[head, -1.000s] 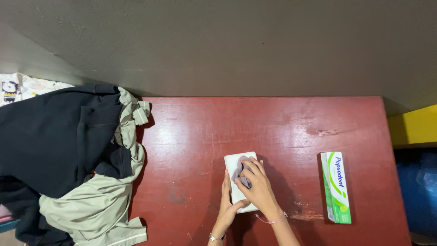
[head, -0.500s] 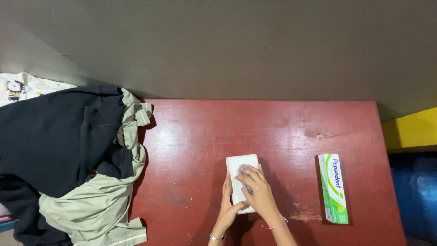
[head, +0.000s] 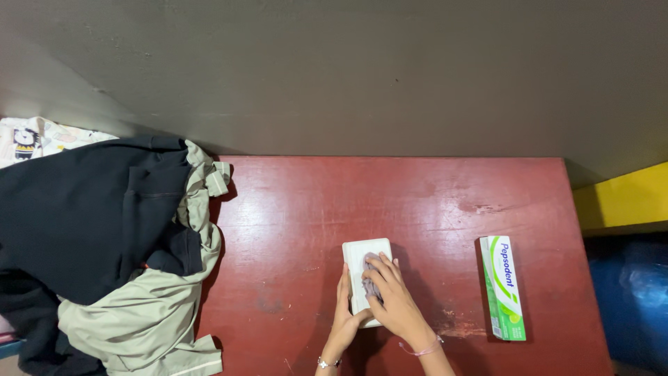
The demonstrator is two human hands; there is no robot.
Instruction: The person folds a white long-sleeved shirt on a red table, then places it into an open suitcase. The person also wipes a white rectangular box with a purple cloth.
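Hands [head: 379, 306] on white block [head: 362, 252], table [head: 292, 209] mid-front

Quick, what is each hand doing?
Left hand: steadying the white block.
Right hand: pressing a grey cloth onto it.

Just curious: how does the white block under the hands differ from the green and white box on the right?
The white block is plain and wider; the green and white box is printed and slimmer. Both hands touch the block; the box lies untouched. Both lie flat on the red table.
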